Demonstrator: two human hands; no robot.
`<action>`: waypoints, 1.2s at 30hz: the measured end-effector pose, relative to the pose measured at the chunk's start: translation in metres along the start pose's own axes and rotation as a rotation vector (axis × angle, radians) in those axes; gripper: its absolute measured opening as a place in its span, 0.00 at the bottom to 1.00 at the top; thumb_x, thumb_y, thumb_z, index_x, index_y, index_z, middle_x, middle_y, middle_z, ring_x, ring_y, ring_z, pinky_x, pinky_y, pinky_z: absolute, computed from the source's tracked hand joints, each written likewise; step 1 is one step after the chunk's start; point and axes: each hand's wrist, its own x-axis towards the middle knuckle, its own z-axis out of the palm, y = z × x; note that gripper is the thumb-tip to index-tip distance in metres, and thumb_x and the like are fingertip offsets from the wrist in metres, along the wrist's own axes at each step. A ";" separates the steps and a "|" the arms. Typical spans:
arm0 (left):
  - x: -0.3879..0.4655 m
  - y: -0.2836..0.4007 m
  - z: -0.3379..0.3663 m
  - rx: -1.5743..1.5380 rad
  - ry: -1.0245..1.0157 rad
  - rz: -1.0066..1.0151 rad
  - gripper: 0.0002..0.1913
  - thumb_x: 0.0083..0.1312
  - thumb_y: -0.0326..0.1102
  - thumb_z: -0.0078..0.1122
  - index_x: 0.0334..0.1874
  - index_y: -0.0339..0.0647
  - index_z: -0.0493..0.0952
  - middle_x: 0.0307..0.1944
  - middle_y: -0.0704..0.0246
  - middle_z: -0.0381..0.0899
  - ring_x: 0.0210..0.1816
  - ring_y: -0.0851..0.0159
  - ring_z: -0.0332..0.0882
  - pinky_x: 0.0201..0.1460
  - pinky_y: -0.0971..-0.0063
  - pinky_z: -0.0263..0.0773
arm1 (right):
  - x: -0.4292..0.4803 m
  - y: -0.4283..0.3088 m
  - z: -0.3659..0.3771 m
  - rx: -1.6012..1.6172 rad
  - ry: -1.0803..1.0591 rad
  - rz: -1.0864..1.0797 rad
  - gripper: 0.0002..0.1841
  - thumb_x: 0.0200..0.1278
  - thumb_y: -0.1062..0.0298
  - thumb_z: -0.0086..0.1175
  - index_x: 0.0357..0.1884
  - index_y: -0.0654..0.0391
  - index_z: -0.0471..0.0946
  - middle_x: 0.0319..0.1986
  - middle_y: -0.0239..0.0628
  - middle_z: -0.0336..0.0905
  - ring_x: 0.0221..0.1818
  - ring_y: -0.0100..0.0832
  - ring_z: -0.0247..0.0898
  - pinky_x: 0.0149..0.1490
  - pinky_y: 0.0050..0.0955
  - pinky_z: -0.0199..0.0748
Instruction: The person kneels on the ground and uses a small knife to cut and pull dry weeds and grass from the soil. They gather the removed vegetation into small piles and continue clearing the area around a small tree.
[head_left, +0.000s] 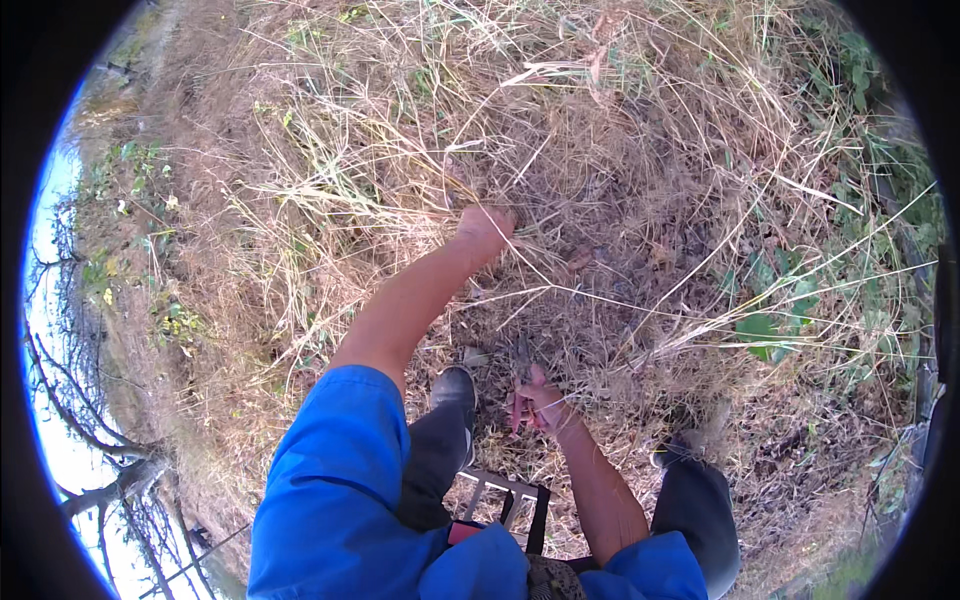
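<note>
My left hand (486, 228) is closed around a bunch of dry grass stalks (390, 202) near the middle of the view. The stalks fan out from it to the left and upward. Lower down, between my feet, my right hand (546, 405) holds a hand tool with red handles (519, 411), likely pruning shears. Its dark metal end (523, 356) points away from me, toward the ground litter. The exact shape of the blades is hard to make out against the grass.
Dry grass and leaf litter surround my shoes (454, 390). A metal frame with dark straps (499, 484) lies between my legs. Long loose stalks cross on the right, by green leaves (757, 334). Bare tree branches (112, 491) show at the far left.
</note>
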 end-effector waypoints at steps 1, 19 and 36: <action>0.005 -0.011 0.003 -0.006 0.097 -0.016 0.26 0.69 0.35 0.53 0.70 0.44 0.65 0.69 0.53 0.67 0.52 0.53 0.84 0.48 0.59 0.80 | -0.001 0.000 -0.001 0.003 0.008 -0.010 0.21 0.63 0.67 0.55 0.58 0.48 0.66 0.34 0.40 0.79 0.36 0.40 0.81 0.41 0.43 0.83; 0.009 -0.032 0.022 -0.165 0.025 -0.191 0.13 0.67 0.38 0.54 0.47 0.44 0.84 0.48 0.60 0.86 0.51 0.55 0.84 0.52 0.62 0.79 | -0.010 -0.012 0.009 0.071 0.113 0.075 0.10 0.68 0.72 0.52 0.49 0.58 0.69 0.31 0.43 0.80 0.32 0.38 0.80 0.31 0.34 0.75; -0.137 0.000 0.057 0.039 -0.355 0.034 0.13 0.64 0.35 0.62 0.50 0.50 0.84 0.49 0.66 0.85 0.48 0.61 0.85 0.46 0.60 0.81 | -0.006 -0.001 0.001 -0.033 0.017 0.081 0.14 0.65 0.66 0.55 0.50 0.54 0.69 0.34 0.42 0.81 0.35 0.39 0.81 0.38 0.33 0.82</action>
